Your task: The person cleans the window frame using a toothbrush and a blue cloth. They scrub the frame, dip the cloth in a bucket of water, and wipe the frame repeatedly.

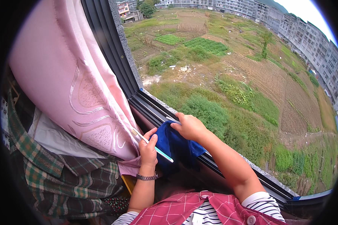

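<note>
My left hand (148, 149) grips a toothbrush (160, 153) with a white and turquoise handle. The brush slants across my thumb, its bristle head up beside the pink curtain. The same fingers touch the left edge of a dark blue cloth (171, 143), which hangs in folds between my hands. Over the sliding window's black track (149, 108), my right hand (192, 127) pinches a thin pale strip-like object (173, 120) between thumb and forefinger. Its other end is hidden by the hand, so its kind is unclear. The cloth's upper edge runs beneath this hand.
A pink patterned curtain (93, 112) hangs at the left, close to my left hand. Below it lies a plaid garment (73, 180). The black window frame (112, 42) rises at the upper left. Past the opening, far below, are vegetable plots (205, 46) and apartment buildings (312, 39).
</note>
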Available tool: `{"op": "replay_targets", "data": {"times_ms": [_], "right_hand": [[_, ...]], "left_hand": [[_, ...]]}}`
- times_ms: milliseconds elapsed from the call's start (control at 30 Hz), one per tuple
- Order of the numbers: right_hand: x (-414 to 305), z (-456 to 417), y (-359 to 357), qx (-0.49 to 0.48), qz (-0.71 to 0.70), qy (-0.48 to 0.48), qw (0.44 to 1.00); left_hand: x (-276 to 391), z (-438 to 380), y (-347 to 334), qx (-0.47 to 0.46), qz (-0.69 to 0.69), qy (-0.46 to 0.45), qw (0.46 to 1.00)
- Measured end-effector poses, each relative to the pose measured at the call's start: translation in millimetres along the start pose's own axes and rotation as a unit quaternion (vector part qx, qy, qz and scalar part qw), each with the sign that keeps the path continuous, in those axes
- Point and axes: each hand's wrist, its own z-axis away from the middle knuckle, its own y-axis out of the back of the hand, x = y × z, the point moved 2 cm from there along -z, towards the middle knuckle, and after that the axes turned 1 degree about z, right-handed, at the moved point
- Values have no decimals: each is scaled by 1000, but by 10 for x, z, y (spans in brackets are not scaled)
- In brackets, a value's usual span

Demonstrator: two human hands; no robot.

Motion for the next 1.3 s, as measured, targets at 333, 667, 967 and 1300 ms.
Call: {"op": "replay_targets", "data": {"times_ms": [333, 667, 967, 1300], "right_hand": [[220, 420, 82, -16, 35, 51, 998], [-194, 77, -558, -68, 403, 65, 910], [-297, -99, -1004, -75, 503, 88, 856], [-614, -1397, -1403, -126, 423, 136, 887]], "left_hand": [[-214, -59, 126, 27, -66, -6, 997], [-218, 36, 311, 9, -111, -13, 994], [-288, -63, 181, -13, -147, -9, 989], [-269, -1052, 537, 120, -156, -133, 971]]}}
